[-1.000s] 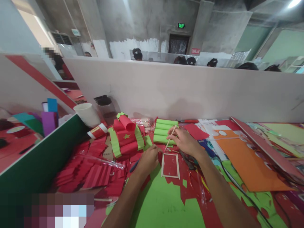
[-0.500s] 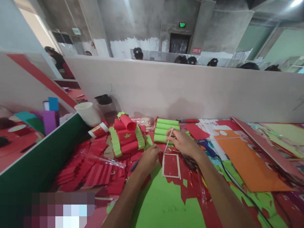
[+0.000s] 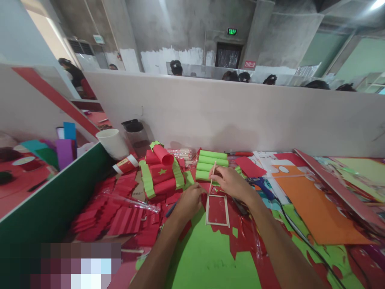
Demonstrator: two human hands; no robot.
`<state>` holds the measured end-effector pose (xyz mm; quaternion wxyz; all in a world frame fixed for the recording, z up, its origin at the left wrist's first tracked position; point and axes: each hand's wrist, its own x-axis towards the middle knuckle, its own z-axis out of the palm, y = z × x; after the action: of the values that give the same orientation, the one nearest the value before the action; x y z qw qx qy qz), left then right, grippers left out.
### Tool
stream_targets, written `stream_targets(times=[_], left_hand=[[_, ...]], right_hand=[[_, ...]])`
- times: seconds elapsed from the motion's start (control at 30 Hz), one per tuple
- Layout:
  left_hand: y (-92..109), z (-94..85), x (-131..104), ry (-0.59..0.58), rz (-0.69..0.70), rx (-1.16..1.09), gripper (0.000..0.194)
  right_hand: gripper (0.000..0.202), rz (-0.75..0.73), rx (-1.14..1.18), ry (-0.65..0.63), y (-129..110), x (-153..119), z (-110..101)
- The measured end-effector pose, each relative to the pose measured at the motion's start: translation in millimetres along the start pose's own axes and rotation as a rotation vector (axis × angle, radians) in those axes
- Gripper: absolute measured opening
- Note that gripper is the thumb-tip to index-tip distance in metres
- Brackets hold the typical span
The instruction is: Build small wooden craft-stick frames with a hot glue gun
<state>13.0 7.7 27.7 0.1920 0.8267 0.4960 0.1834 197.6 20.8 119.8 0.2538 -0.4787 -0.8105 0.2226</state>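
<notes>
My right hand pinches a thin wooden stick, which stands nearly upright with its lower end at the top left corner of a small rectangular stick frame. The frame lies flat on the red table, just above a large green paper sheet. By that same corner is my left hand, its fingers closed together at the foot of the stick. Whether those fingertips grip the stick or the frame is hidden.
Left of my hands stands a red and green paper model with a star, near folded red paper pieces. Green paper rolls lie behind. A blue glue gun and orange sheet are right; a white cup stands left.
The stick in my right hand has become more upright, its top moving slightly left. My left hand stays at the frame's corner, and the view has shifted a little.
</notes>
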Motion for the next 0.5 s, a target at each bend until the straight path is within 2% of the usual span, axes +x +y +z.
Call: stream_targets(times=[0.33,0.5], left_hand=[[-2.1,0.1,-0.3,0.018,0.023,-0.004,0.047],[-1.3,-5.6,0.4,0.045,-0.014,-0.049,0.041]], right_hand=[[0.014,0.002,0.021,-0.01,-1.1,0.1,-1.1],[0.016,-0.005,0.013,-0.002,0.7,-0.1,-0.6]])
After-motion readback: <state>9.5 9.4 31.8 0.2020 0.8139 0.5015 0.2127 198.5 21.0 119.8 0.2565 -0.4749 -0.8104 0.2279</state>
